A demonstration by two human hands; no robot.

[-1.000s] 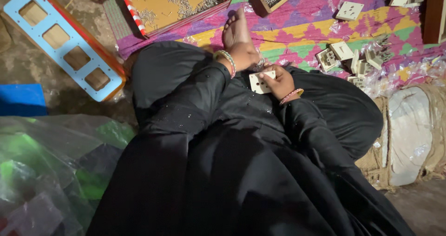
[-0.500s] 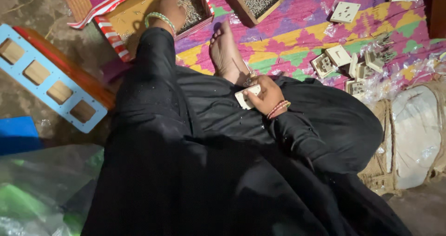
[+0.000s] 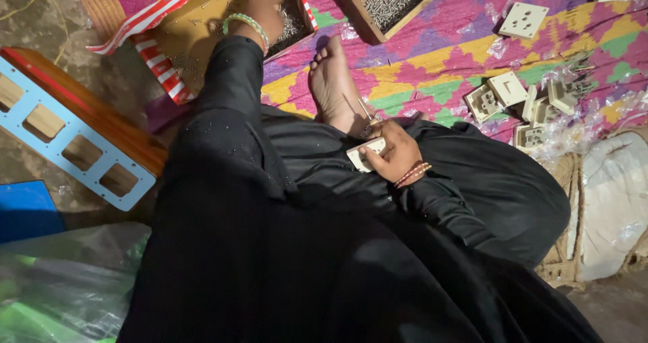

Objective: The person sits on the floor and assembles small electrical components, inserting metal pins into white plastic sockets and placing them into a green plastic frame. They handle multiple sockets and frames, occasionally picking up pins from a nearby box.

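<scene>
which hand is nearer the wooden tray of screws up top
Left. The left hand reaches into the cardboard box beside the tray of screws; the right hand stays at the lap.

You get dim, uneven light: it falls from the top onto the mat (image 3: 432, 66), where colours read clearly, while the black robe (image 3: 283, 248) swallows all detail. The lower left is murky. Plastic wrap (image 3: 580, 124) glints slightly. Focus is fair, with soft, grainy edges.

Single head view, steep downward, close over lap (image 3: 304, 248); mat (image 3: 432, 66) ahead.
</scene>
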